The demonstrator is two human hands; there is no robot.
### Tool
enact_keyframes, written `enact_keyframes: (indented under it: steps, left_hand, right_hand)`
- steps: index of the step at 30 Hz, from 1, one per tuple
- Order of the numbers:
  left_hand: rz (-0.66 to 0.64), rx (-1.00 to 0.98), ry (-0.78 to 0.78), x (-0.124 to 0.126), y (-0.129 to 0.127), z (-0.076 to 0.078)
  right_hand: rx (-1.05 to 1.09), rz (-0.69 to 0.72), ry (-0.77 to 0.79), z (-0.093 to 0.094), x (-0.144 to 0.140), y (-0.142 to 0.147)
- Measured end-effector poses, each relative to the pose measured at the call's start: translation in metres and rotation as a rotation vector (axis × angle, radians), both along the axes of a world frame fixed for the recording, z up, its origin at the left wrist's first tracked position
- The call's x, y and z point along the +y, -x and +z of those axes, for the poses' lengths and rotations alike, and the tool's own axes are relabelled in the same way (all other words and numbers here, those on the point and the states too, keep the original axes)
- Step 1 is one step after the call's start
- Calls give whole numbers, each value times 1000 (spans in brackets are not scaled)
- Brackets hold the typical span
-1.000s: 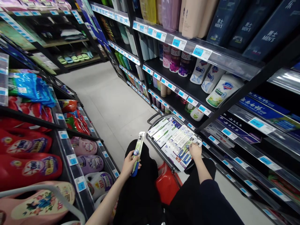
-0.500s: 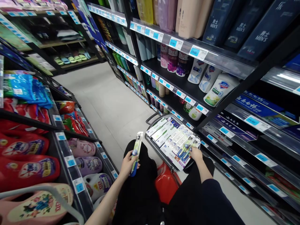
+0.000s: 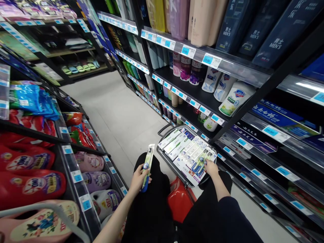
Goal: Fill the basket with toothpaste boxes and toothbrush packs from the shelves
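Note:
My left hand (image 3: 138, 178) grips a packaged toothbrush (image 3: 148, 164), green and blue, held upright over my left knee. My right hand (image 3: 211, 167) rests in a dark basket (image 3: 164, 128) that sits on the floor ahead, with its fingers closed on another toothbrush pack (image 3: 202, 161) lying on top of the load. Several white toothpaste boxes (image 3: 174, 143) fill the basket beside it. My legs in black trousers take up the lower middle of the view.
A red stool (image 3: 179, 199) shows between my knees. Shelves of body wash bottles (image 3: 234, 96) and toothpaste rise close on the right. Detergent bottles (image 3: 27, 184) and slippers fill the left shelves. The pale aisle floor (image 3: 113, 108) runs ahead.
My right hand has shifted slightly left inside the basket, with a toothbrush pack under its fingers. The left hand keeps its toothbrush almost still.

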State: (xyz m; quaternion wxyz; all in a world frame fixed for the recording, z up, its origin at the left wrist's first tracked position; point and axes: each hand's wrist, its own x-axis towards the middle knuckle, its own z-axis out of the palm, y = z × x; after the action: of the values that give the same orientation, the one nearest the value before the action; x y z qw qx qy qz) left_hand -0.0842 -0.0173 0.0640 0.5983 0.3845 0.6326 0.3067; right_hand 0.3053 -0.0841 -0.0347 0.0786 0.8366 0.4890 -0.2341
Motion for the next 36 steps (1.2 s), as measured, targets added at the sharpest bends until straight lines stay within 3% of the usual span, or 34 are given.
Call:
enact_keyframes:
  steps: [3,5,8,12,17,20,23,26,29,32,36]
  left_hand:
    - [61,-49,73,3,-5,8]
    - [59,-195,138,2,-13,20]
    - [-62,-487,175,-4,-33,47]
    - [-246,-695,218,-18,-65,86]
    - [-420,-766,342,-32,-95,110]
    - [-518,-779,406,-41,-106,112]
    - [-605,-700,392,-51,-116,109]
    - [-695,-378,141,-64,-125,104]
    - [-807,-42,-122,-81,-134,99]
    - [-894,75,-186,-97,-140,95]
    - [-869,89,-259,-109,-140,87]
  right_hand:
    - [-26,-101,-48,11,-4,1]
    - [-48,-180,-83,20,-12,-3]
    - [5,-315,-213,30,-34,-13]
    - [135,-483,-366,30,-88,-16]
    - [260,-520,-526,32,-152,22]
    - [437,-537,-585,48,-162,50]
    - [698,-640,-682,77,-152,72]
    - [939,-678,-810,115,-134,91]
    - [1173,-627,-837,145,-120,110]
    - [1246,-604,-809,155,-112,123]
    - [1258,-634,-794,149,-112,129]
